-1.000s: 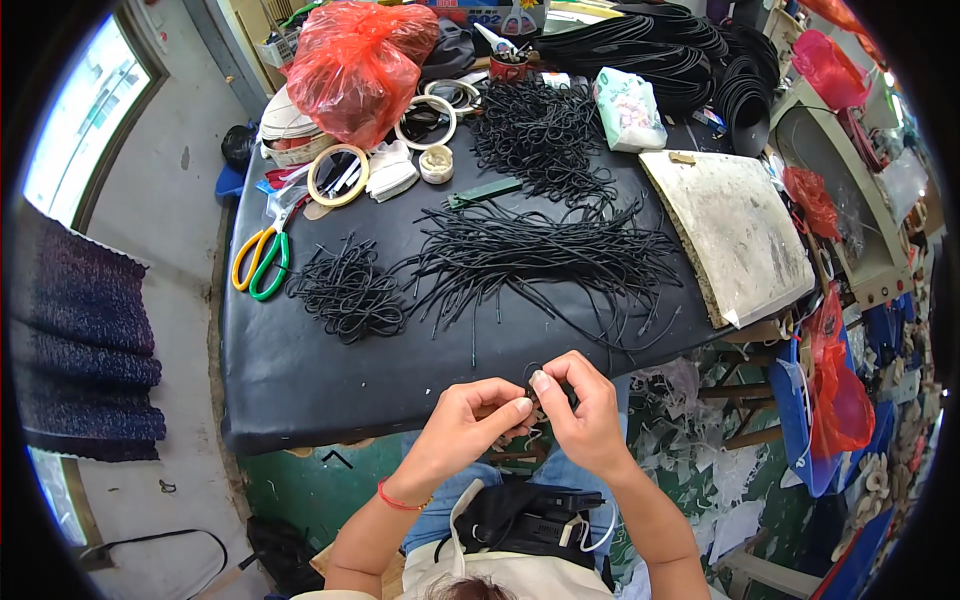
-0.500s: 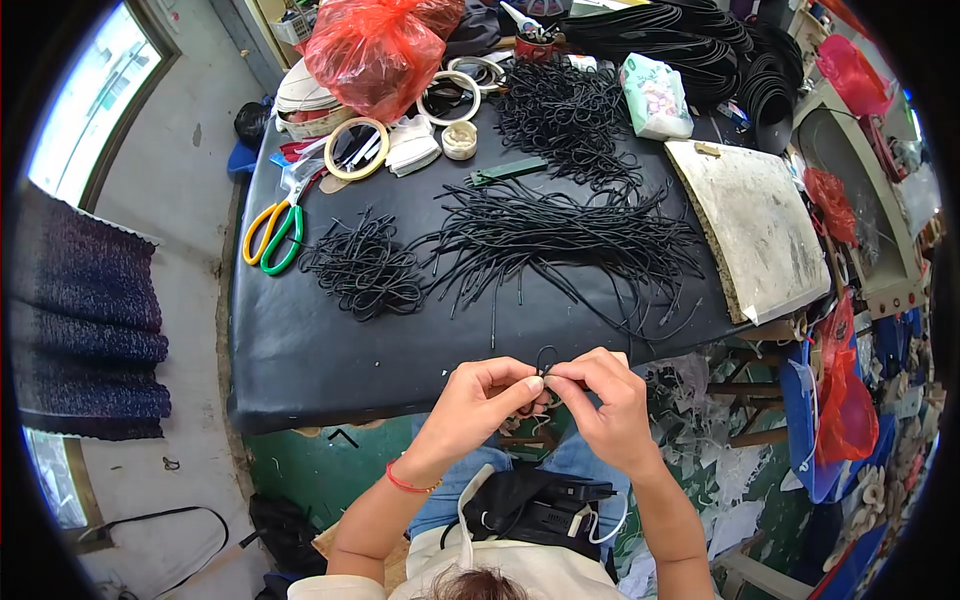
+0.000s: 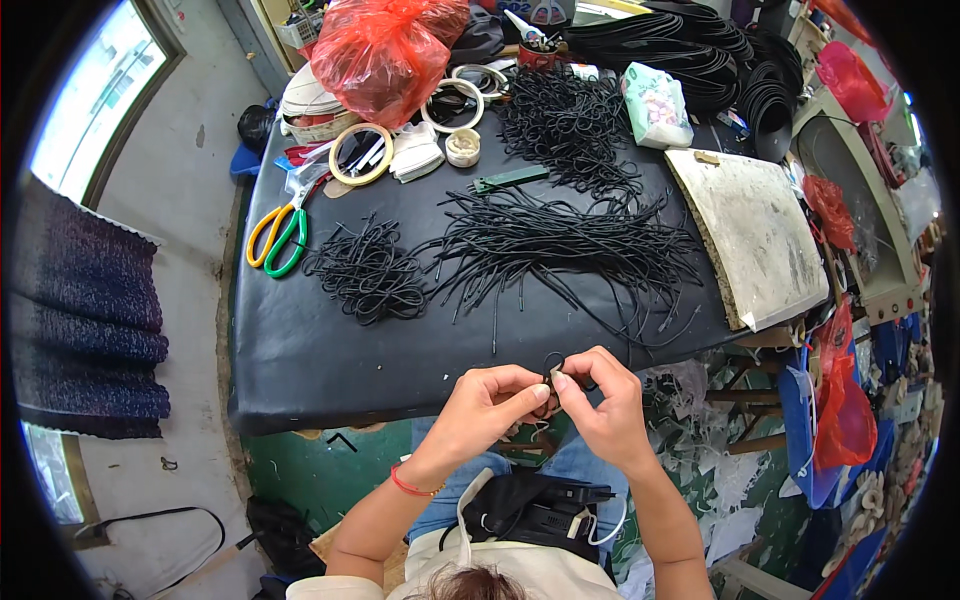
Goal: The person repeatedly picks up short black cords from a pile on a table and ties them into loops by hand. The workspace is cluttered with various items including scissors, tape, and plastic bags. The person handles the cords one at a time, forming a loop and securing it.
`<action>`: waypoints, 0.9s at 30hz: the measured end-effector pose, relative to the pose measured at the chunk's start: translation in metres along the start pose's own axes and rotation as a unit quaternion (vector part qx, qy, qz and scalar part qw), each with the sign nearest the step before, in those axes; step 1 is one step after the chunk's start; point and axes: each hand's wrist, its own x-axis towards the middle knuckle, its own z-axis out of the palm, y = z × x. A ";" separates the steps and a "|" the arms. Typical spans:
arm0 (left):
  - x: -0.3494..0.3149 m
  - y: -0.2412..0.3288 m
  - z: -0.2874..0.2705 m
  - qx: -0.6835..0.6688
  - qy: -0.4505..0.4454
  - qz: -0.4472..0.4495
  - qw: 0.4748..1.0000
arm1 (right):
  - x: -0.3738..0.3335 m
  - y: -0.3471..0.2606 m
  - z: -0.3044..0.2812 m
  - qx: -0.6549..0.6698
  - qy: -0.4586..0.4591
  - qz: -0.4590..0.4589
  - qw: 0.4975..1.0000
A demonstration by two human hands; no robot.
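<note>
Both hands meet at the near edge of the black-topped table [image 3: 300, 370], working one thin black cord [image 3: 553, 358]. A small loop of it sticks up between my fingertips. My left hand [image 3: 492, 402] pinches the cord between thumb and forefinger. From the other side my right hand [image 3: 603, 405] grips it, thumb against the loop. The lower part of the cord is hidden by my fingers. Beyond my hands a wide bundle of black cords [image 3: 570, 245] lies across the table. A smaller tangled heap of cords [image 3: 368, 272] sits to its left.
Scissors [image 3: 285, 240] with yellow and green handles lie at left. Behind are tape rolls [image 3: 361, 155], a green tool [image 3: 510, 178], a red plastic bag [image 3: 385, 60], more tangled cord [image 3: 565, 115] and a tissue pack [image 3: 655, 105]. A stained board [image 3: 750, 235] covers the right side.
The cord loop has tilted slightly to the right as my fingers shifted on it. My right thumb has turned more upright. The things on the table have stayed put.
</note>
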 end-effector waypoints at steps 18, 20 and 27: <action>0.022 -0.003 -0.002 0.128 0.087 0.063 0.986 | -0.001 0.000 -0.021 -0.285 0.046 -0.197 0.937; 0.023 -0.013 -0.012 0.384 0.075 0.234 0.890 | -0.001 -0.015 -0.020 -0.311 0.047 -0.289 0.904; -0.010 0.009 0.038 0.151 -0.040 0.099 0.983 | -0.019 0.020 -0.044 0.003 -0.003 -0.110 0.994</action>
